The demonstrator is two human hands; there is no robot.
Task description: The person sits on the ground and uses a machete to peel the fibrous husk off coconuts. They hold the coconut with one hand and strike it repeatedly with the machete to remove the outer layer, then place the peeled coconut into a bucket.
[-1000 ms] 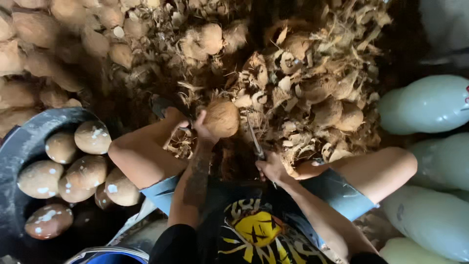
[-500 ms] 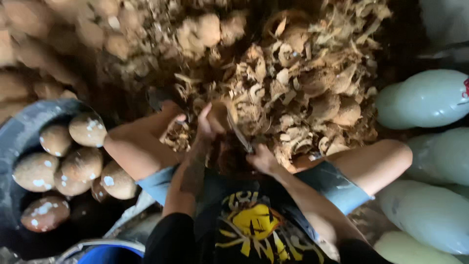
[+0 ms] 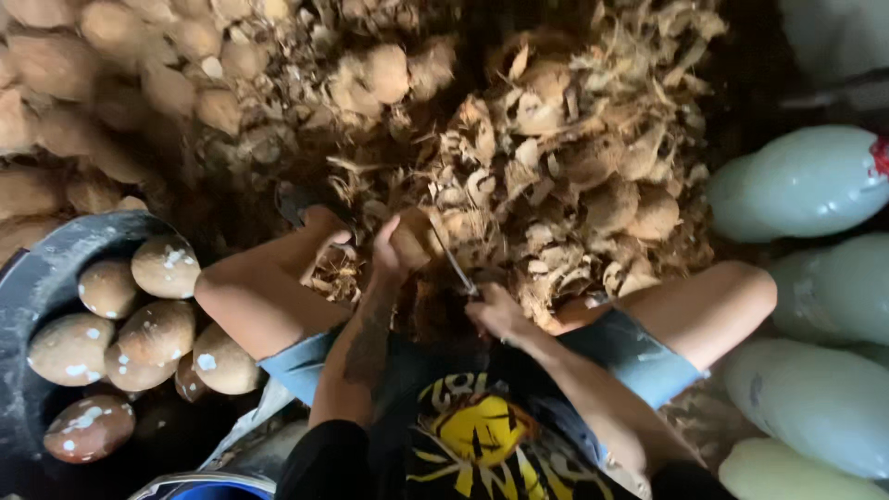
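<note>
— What do the hands hold?
— The left hand (image 3: 394, 252) clasps a brown coconut (image 3: 417, 243) between the knees, just near of the husk pile (image 3: 565, 176). The right hand (image 3: 495, 313) is clenched on a knife (image 3: 456, 267), its blade touching the coconut.
— And at left?
— Peeled coconuts (image 3: 139, 324) fill a dark basin (image 3: 37, 278).

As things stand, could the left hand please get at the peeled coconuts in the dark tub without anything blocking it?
Probably yes. The tub lies open just beyond the left knee, its coconuts uncovered. But the left hand is busy gripping a coconut and would need to free itself first.
</note>
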